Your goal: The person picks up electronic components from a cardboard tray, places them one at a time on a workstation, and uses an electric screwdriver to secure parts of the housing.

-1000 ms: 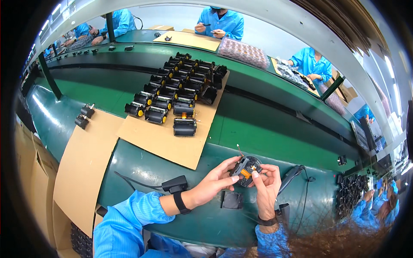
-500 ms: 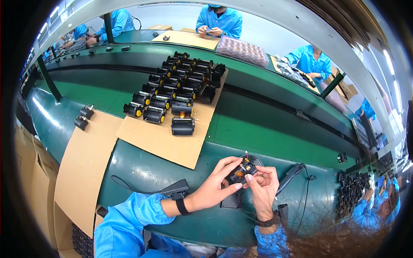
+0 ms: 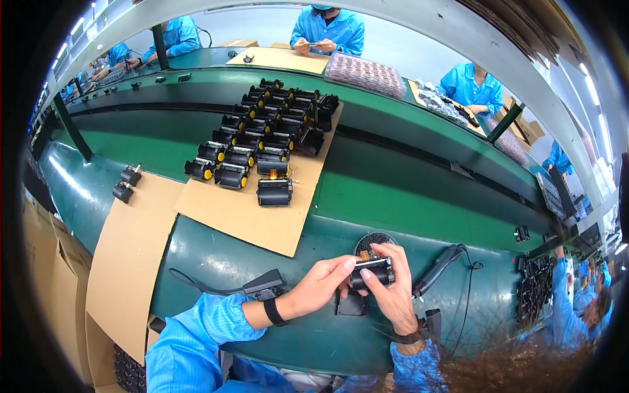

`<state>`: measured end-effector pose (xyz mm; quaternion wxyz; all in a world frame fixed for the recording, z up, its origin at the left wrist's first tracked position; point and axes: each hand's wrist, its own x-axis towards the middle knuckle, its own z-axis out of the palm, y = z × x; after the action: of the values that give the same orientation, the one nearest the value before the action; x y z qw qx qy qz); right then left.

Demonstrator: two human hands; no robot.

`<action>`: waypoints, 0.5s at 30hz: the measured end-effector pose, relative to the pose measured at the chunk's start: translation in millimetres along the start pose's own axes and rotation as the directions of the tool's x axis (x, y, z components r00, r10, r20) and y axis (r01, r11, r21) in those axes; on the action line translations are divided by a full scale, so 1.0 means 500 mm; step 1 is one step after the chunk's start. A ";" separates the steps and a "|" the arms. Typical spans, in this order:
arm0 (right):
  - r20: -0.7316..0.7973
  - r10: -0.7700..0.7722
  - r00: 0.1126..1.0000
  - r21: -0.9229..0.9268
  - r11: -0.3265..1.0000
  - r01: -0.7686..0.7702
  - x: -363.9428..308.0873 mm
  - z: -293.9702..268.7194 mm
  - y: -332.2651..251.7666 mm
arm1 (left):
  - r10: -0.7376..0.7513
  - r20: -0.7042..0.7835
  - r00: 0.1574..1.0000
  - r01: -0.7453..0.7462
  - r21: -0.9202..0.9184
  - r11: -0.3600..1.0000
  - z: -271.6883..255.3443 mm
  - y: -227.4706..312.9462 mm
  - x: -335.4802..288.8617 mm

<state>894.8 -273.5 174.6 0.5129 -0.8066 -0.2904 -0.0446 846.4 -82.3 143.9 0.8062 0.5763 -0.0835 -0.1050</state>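
My two hands hold a small black printer mechanism [image 3: 375,275] with a roller, a pale bar along its top and an orange flex cable. My left hand [image 3: 325,283] pinches its left end with thumb and fingertips. My right hand [image 3: 393,293] wraps its right end, thumb across the front face. Just beyond stands a round dish [image 3: 375,240] of tiny dark parts, half covered by my right fingers. Beneath the mechanism a dark square block [image 3: 352,304] lies on the bench, partly hidden by my hands.
Rows of similar mechanisms stand on a cardboard sheet [image 3: 262,229] ahead left. A black corded hand tool [image 3: 438,270] lies to my right. A wrist-strap clip [image 3: 263,281] with its cord is beside my left wrist. Co-workers in blue sit across the green line [image 3: 406,177].
The mechanism has been turned in my hands, so its smooth black roller side now faces me instead of its cable side. My right fingers have shifted over its top right end.
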 end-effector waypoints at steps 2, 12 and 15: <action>-0.044 0.001 0.999 0.035 0.999 0.001 -0.002 0.004 0.008 | -0.001 0.000 1.000 0.001 -0.034 0.999 0.007 0.003 0.000; -0.058 -0.031 0.998 0.031 0.999 0.033 -0.004 0.003 0.020 | 0.040 0.003 0.999 -0.040 0.157 0.987 0.013 0.006 -0.002; -0.045 -0.076 0.996 0.026 0.997 0.078 0.002 -0.004 0.005 | 0.092 0.000 0.996 -0.090 0.194 0.977 0.013 0.011 -0.001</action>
<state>897.3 -275.6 173.9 0.5281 -0.7865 -0.3104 -0.0782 844.6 -86.4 151.4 0.7507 0.6479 -0.1159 -0.0566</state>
